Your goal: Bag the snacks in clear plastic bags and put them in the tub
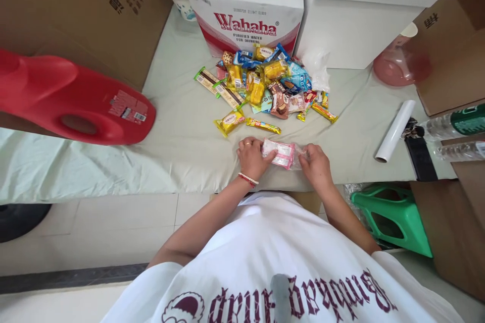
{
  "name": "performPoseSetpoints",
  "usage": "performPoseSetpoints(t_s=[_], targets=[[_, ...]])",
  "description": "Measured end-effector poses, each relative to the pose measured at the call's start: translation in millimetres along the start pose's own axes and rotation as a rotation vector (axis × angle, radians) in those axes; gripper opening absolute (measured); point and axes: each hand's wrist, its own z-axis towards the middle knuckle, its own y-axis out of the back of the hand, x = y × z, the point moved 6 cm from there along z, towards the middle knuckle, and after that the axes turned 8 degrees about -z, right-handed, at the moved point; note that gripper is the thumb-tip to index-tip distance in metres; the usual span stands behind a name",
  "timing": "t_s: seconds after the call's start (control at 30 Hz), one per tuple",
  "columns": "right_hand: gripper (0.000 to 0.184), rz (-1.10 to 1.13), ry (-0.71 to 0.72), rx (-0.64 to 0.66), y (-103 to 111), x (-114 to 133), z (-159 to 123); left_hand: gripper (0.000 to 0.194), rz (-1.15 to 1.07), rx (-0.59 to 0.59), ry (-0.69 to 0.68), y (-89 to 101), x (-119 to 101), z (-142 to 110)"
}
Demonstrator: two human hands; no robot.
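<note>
Near the table's front edge lies a clear plastic bag [298,153] with pink-and-white packets [283,152] in it. My left hand [253,157] grips its left end, the thumb pressed on top of the packets. At the other end, my right hand [317,164] pinches the clear plastic between thumb and fingers. Just beyond my hands is a heap of wrapped snacks [256,92], in yellow, blue and brown wrappers. A yellow packet [230,121] and a slim yellow stick packet [263,125] lie closest to my left hand.
Behind the snacks stands a Wahaha water carton [246,15], with white boxes [352,25] beside it. A big red jug [76,101] is at the left. To the right are a white roll [395,131], a black object [421,159] and plastic bottles [460,151]. A green stool [394,217] stands below.
</note>
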Motion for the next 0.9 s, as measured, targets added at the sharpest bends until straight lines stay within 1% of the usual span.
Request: performPoseSetpoints(t_s=[0.1,0.17,0.23,0.3,0.37,0.4,0.43,0.5,0.57,0.63,0.67,0.7,0.73,0.77,0.83,0.87,0.9], targets=[[0.022,0.097,0.067,0.063,-2,27,4,0.037,-0.050,0.066,-0.014,-4.3,-10,-4],[0.023,0.213,0.100,0.068,-5,41,7,0.031,-0.148,0.036,-0.035,-1.9,-20,-8],[0.022,0.461,0.043,0.097,-12,47,8,0.024,-0.227,-0.038,-0.080,3.4,-31,-14],[0.027,0.803,-0.060,0.174,-21,50,6,0.018,-0.255,-0.081,-0.158,5.7,-41,-21],[0.034,1.096,-0.154,0.257,-30,53,2,0.017,-0.280,-0.064,-0.257,2.3,-50,-27],[0.037,1.191,-0.197,0.288,-34,54,-1,0.019,-0.312,-0.049,-0.307,-0.1,-54,-29],[0.038,1.255,-0.242,0.304,-37,53,-4,0.023,-0.363,-0.036,-0.356,-2.2,-57,-31],[0.041,1.320,-0.336,0.282,-44,47,-10,0.029,-0.507,0.000,-0.447,-4.3,-60,-35],[0.045,1.334,-0.404,0.209,-47,32,-11,0.033,-0.652,0.061,-0.496,-2.9,-60,-37],[0.047,1.316,-0.428,0.089,-40,6,-5,0.041,-0.722,0.128,-0.469,2.6,-52,-36],[0.046,1.295,-0.423,0.011,-31,-12,3,0.043,-0.717,0.145,-0.427,7.6,-44,-34],[0.046,1.266,-0.410,-0.084,-16,-35,14,0.042,-0.684,0.139,-0.386,14.9,-33,-32],[0.045,1.227,-0.389,-0.198,4,-61,28,0.040,-0.627,0.115,-0.346,24.4,-20,-31],[0.043,1.175,-0.361,-0.328,29,-90,45,0.037,-0.558,0.061,-0.302,36.3,-5,-29],[0.040,1.031,-0.303,-0.575,90,-151,87,0.033,-0.373,-0.046,-0.233,61.5,29,-29],[0.036,0.922,-0.275,-0.671,122,-178,111,0.031,-0.270,-0.081,-0.210,72.5,45,-31],[0.031,0.802,-0.254,-0.715,151,-203,137,0.030,-0.184,-0.117,-0.186,82.3,62,-33]])
